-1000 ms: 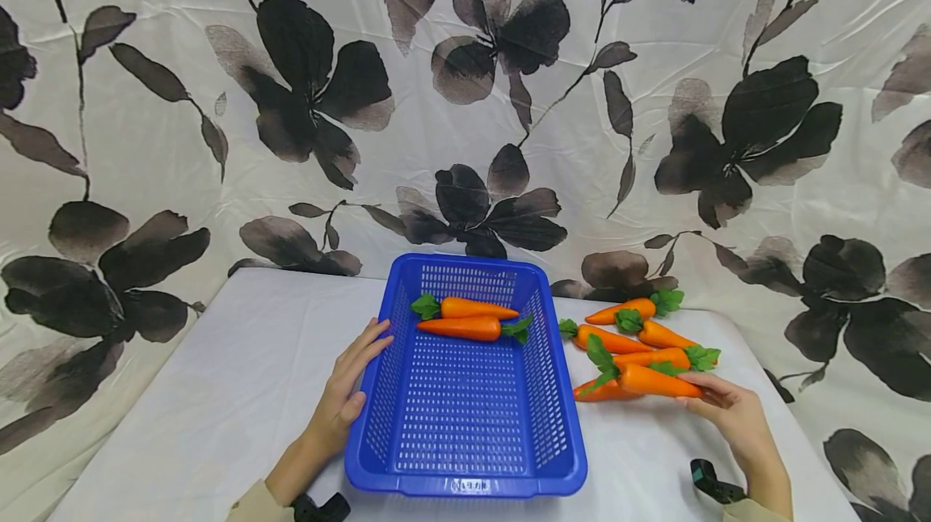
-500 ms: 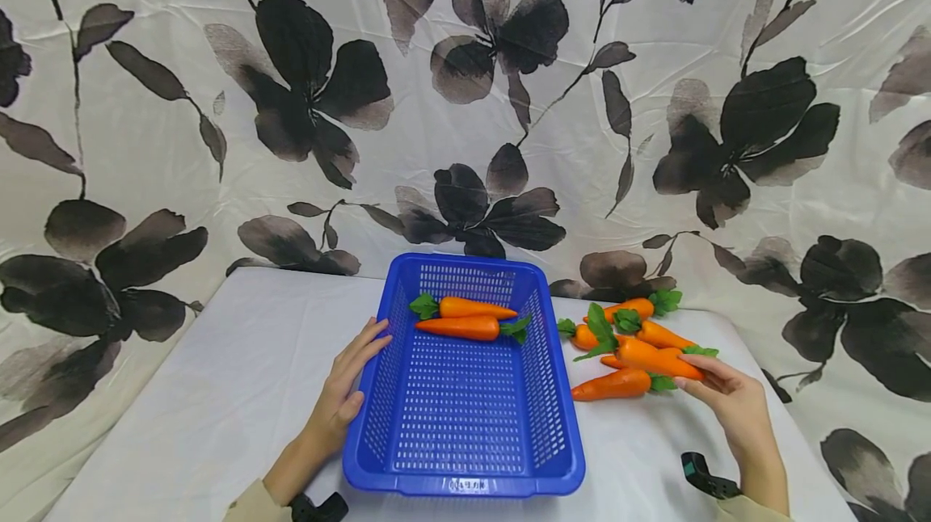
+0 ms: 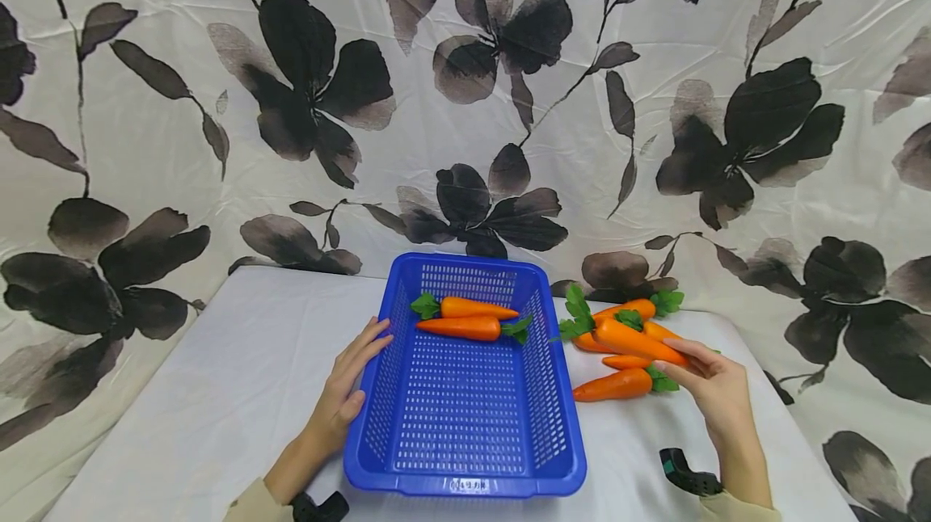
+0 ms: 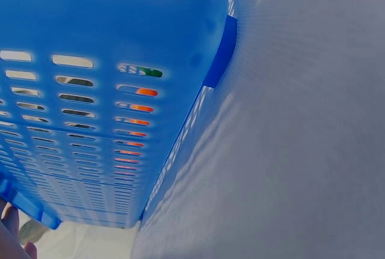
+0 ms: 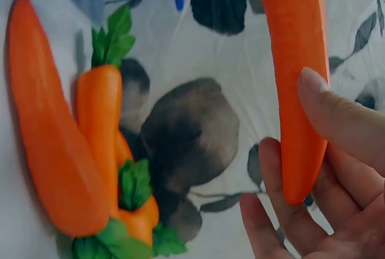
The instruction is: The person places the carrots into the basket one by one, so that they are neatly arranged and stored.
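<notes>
A carrot with leafy green top (image 3: 631, 339) is pinched near its tip between the thumb and fingers of my right hand (image 3: 716, 393), raised over the other carrots. The right wrist view shows that carrot (image 5: 298, 79) with the thumb on one side and fingers behind. My left hand (image 3: 345, 389) rests its fairly straight fingers against the left rim of a blue plastic basket (image 3: 465, 485). Two carrots lie at the basket's far end, an upper carrot (image 3: 476, 309) and a lower carrot (image 3: 461, 328), pointing opposite ways. In the left wrist view the basket's slotted wall (image 4: 78, 115) fills much of the frame.
Several loose carrots lie right of the basket, partly overlapped in view; the nearest carrot (image 3: 614, 385) points toward the basket wall. A white cloth (image 3: 204, 393) covers the table. Behind it hangs a floral-printed curtain (image 3: 407, 102).
My right hand has lifted the carrot up and to the left, from low over the pile toward the basket's right rim. The left hand and basket have stayed in place.
</notes>
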`<state>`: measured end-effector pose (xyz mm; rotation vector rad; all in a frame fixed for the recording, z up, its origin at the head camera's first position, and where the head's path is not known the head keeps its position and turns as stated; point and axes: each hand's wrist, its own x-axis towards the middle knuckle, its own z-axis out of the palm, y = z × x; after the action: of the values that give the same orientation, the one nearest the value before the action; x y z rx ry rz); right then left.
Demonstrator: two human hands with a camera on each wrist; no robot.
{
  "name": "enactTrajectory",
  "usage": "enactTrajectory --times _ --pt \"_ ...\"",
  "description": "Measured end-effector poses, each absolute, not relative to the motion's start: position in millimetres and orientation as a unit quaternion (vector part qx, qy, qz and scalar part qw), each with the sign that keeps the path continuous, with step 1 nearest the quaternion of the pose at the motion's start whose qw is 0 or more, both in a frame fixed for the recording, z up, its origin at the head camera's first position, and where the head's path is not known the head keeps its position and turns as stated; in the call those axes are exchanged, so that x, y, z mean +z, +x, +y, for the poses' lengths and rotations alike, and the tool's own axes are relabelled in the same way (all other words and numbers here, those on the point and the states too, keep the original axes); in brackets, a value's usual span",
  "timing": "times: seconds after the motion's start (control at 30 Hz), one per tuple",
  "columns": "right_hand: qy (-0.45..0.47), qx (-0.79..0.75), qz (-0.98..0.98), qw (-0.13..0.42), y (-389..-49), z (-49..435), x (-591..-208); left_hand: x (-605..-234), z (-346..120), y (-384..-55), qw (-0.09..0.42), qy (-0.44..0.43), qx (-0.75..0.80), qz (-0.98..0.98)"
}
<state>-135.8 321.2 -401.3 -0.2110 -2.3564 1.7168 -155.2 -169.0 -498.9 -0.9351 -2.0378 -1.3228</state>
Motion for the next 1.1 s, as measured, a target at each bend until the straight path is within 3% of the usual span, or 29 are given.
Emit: enactTrajectory --times 0.2,0.73,1.1 --pt "-0.043 0.551 -0.825 0.119 -140 299 -390 -499 -169 -155 0.267 -0.345 -0.489 -0.755" --pt "0.002 0.506 -0.861 0.053 -173 247 -331 -499 -169 -157 0.277 -0.345 -0.48 -0.758" --pt "0.042 0.478 -0.877 0.019 -208 202 -315 -498 -169 -156 0.27 -0.344 -0.484 -0.758"
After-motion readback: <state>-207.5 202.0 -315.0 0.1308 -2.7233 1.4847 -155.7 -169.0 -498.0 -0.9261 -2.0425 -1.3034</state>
